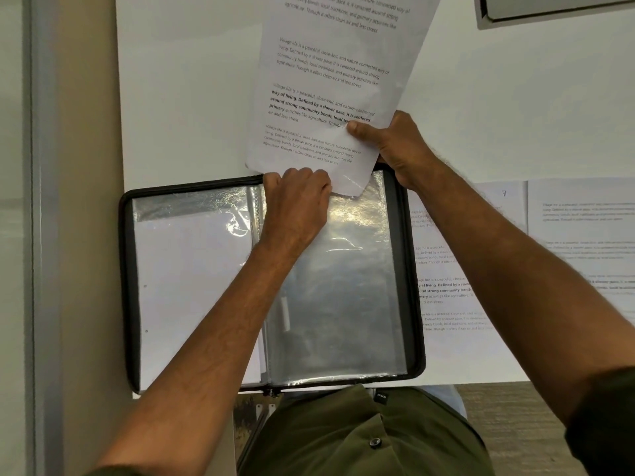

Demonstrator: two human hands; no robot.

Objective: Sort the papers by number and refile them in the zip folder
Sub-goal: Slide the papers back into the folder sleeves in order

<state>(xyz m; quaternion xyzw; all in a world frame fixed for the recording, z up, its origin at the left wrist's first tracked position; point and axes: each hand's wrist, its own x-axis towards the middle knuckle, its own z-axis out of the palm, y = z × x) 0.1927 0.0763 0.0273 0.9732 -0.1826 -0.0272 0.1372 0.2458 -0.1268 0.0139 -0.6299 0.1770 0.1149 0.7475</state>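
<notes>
A black zip folder [125,269] lies open on the white table, showing clear plastic sleeves. The left sleeve [192,286] holds a white sheet. A printed paper [326,80] stands above the folder's top edge, its bottom corner inside the mouth of the right sleeve [343,286]. My right hand [395,146] grips that paper at its lower right edge, thumb on the front. My left hand [295,207] has its fingers curled on the top edge of the right sleeve, beside the paper's bottom corner.
Two printed papers lie on the table to the right of the folder: one marked 7 [481,235] and another [584,235] beyond it. A grey object's corner [549,8] shows at the top right. The table's left edge [120,97] borders a beige strip.
</notes>
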